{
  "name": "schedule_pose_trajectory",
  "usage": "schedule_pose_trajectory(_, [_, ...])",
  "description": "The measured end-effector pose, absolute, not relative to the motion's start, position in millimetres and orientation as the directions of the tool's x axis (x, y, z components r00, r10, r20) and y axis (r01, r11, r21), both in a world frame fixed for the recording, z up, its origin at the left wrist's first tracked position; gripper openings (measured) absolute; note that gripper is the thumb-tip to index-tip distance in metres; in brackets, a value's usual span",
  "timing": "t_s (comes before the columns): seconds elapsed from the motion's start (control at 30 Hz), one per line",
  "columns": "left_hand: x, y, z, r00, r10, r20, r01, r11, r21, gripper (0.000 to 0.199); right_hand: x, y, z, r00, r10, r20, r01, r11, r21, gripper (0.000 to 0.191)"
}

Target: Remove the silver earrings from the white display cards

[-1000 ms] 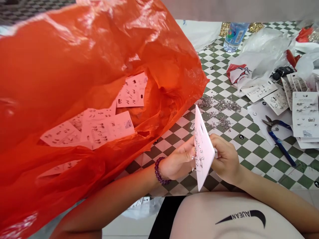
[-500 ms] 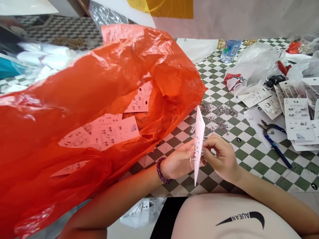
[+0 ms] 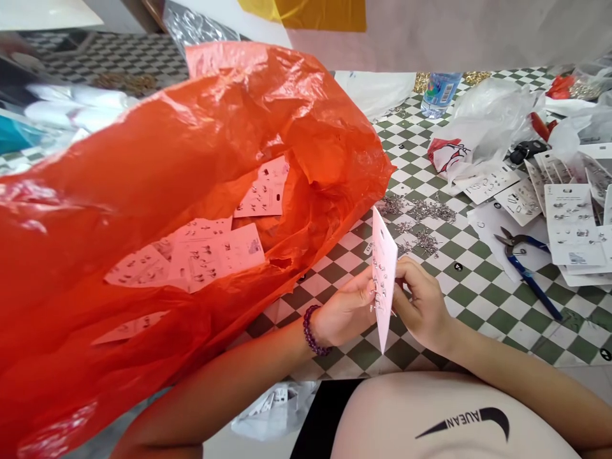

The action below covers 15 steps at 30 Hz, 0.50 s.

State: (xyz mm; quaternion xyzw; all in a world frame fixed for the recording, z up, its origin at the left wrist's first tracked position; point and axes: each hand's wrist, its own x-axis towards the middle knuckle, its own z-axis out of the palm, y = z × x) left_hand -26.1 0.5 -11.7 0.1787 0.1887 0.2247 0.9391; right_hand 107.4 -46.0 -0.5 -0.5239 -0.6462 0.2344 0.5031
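Note:
An upright white earring card [image 3: 384, 280], seen nearly edge-on, carries several small silver earrings on its left face. My left hand [image 3: 351, 303], with a purple bead bracelet [image 3: 313, 330] at the wrist, is closed on the card, its thumb on the earring side. Behind the card, my right hand [image 3: 423, 306] has its fingers bent together against the back face; the card hides the fingertips and whatever they may pinch. Beyond the hands, small silver pieces [image 3: 425, 241] lie in loose piles on the checkered table [image 3: 459, 293].
A big red plastic bag [image 3: 157, 159] with earring cards inside spreads across the left. Blue-handled pliers [image 3: 530, 274] lie at the right beside stacked earring cards [image 3: 574, 223]. A water bottle [image 3: 440, 95] and clear plastic bags [image 3: 497, 115] stand farther back.
The card has turned slightly, showing more of its earring face. My right fingertips have slipped farther behind it. My left hand keeps its hold.

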Motion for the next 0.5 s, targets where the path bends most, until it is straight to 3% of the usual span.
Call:
schedule_pose_trajectory(0.2, [-26.1,1.5,-14.1,0.843,0.468,-0.265,-0.351,0.852,0.388,0.026,106.8,-46.0,-2.7,0.059,0.919,0.389,0.434,0.328,-0.839,0.011])
schedule_pose_trajectory(0.37, [-29.5,5.2,-14.7,0.873,0.411,-0.264,-0.316,0.887,0.336,0.021,106.1,-47.9,-0.8,0.074,0.960,0.269,0.284,0.239,-0.929,0.007])
schedule_pose_trajectory(0.5, [-33.2,6.3,-14.5,0.874,0.408,-0.265,-0.324,0.894,0.310,0.019,105.3,-48.2,3.4,0.105,0.952,0.287,0.247,0.254,-0.935,0.007])
